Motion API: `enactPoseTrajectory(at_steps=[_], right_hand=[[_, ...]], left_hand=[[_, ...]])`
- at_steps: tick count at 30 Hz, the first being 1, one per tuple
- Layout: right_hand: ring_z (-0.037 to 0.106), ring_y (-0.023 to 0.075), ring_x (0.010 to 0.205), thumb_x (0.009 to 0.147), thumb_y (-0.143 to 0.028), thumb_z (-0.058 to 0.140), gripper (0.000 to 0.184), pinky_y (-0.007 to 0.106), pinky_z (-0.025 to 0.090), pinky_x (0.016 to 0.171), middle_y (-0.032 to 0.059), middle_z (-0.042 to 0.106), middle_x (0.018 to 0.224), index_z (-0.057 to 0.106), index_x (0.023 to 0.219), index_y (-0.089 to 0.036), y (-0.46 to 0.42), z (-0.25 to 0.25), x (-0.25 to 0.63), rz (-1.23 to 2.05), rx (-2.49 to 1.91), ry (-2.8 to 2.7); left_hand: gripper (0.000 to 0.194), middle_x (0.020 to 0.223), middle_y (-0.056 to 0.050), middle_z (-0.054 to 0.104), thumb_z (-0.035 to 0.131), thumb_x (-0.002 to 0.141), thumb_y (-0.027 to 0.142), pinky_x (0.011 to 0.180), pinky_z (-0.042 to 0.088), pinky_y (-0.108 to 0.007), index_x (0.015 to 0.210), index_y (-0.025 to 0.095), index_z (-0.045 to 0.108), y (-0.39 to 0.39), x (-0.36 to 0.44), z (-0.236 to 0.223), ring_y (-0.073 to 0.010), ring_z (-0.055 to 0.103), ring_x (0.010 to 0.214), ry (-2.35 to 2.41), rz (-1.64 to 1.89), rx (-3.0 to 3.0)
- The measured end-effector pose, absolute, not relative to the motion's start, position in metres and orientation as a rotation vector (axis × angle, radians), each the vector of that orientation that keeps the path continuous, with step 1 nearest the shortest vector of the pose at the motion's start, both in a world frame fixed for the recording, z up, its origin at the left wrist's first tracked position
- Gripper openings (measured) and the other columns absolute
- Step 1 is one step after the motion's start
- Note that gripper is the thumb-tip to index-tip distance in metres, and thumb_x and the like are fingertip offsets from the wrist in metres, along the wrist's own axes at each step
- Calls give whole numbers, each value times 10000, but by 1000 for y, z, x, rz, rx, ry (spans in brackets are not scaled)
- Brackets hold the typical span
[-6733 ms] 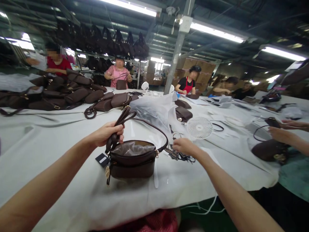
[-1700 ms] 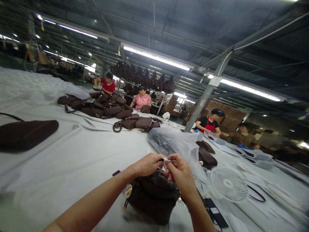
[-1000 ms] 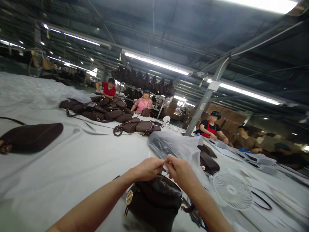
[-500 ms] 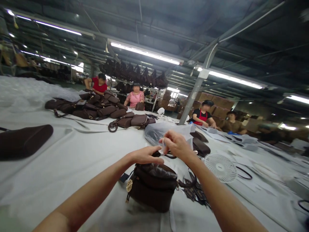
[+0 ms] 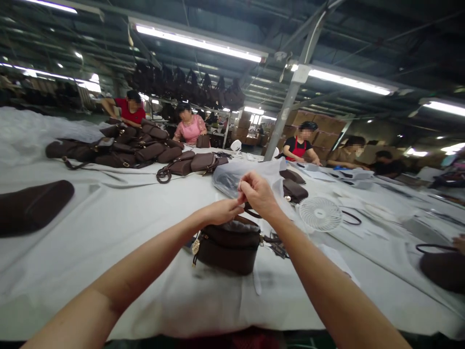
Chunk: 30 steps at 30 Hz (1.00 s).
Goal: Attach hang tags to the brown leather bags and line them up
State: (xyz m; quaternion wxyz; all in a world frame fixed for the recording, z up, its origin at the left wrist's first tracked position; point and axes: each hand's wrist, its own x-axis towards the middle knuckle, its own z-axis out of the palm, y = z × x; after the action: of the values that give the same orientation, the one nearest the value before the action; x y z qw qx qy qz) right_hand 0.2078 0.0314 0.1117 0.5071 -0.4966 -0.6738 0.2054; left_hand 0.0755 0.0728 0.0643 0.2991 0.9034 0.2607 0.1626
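Note:
A dark brown handbag [image 5: 227,254] stands upright on the white-covered table, its top unzipped and lined with crumpled clear plastic. A gold round charm [image 5: 195,247] hangs at its left side. Above the bag's opening, my left hand [image 5: 225,212] has its fingers pinched together. My right hand [image 5: 258,195] is closed just above it, fingertips meeting those of the left. Something small and pale shows at the right fingertips, too small to name. Behind the hands lies a translucent plastic bag [image 5: 232,173]. Black tags [image 5: 279,249] lie right of the handbag, partly behind my right forearm.
Brown bags are heaped [image 5: 138,148] at the far left, and one brown bag [image 5: 36,206] lies at the near left. A white fan [image 5: 320,214] sits to the right. Someone's hand [image 5: 460,244] touches a dark bag [image 5: 443,269] at the right edge. Other people work across the table.
My fingertips have come together; the left hand has gone from spread to pinched. The view has tilted down and shifted, and a dark bag with another person's hand now shows at right.

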Motion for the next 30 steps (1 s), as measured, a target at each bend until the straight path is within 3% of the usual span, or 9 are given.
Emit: enactPoseTrajectory(at_steps=[5,10,15,18,22,25,30], right_hand=[[558,102,421,763,-184,437,36,196,458,449,-72,545,487,459,773,-210,22,114,209,442,-1172,-1594],[599,94,475,776,-192,456,13,210,518,494,-53,572,599,467,783,-195,20,115,211,573,-1195,-1513],[691,174,793,787,-231,542,93,275,596,595,40,618,893,541,857,-170,10,132,231,642,-1280,-1587],[684,204,878,798,-292,572,221,289,602,606,73,633,1036,592,985,-175,-24,129,251,563,-1366,-1716],[698,191,771,849,-407,525,275,292,592,642,60,685,864,625,966,-179,-95,78,292,777,-1544,-1680],[699,215,718,803,-496,561,341,300,583,606,82,706,831,651,924,-190,-144,20,334,910,-1720,-1562],[725,271,795,689,-544,665,307,314,589,691,82,745,873,717,848,-286,-163,-61,410,923,-1933,-1653]], left_hand=[[278,618,8,491,402,908,325,656,394,-257,690,187,506,81,81,73,-150,453,613,631,309,2553],[227,726,-8,546,407,905,329,700,418,-271,807,175,541,82,82,66,-160,495,676,712,404,2579],[329,779,-18,621,434,897,435,697,474,-260,956,146,578,115,69,61,-151,573,698,836,584,2326],[419,931,-113,678,468,865,450,781,507,-333,1080,106,573,137,47,52,-223,642,843,1114,639,2225],[544,1350,-269,502,339,895,345,1028,392,-482,1323,20,415,126,-10,5,-333,495,1245,1463,773,2148],[594,1448,-225,428,342,899,353,1126,301,-460,1399,33,365,79,-67,-57,-303,397,1344,1517,759,2281],[522,1450,-132,478,309,958,406,1131,314,-465,1393,156,457,-29,-130,-133,-267,431,1329,1653,468,2502]])
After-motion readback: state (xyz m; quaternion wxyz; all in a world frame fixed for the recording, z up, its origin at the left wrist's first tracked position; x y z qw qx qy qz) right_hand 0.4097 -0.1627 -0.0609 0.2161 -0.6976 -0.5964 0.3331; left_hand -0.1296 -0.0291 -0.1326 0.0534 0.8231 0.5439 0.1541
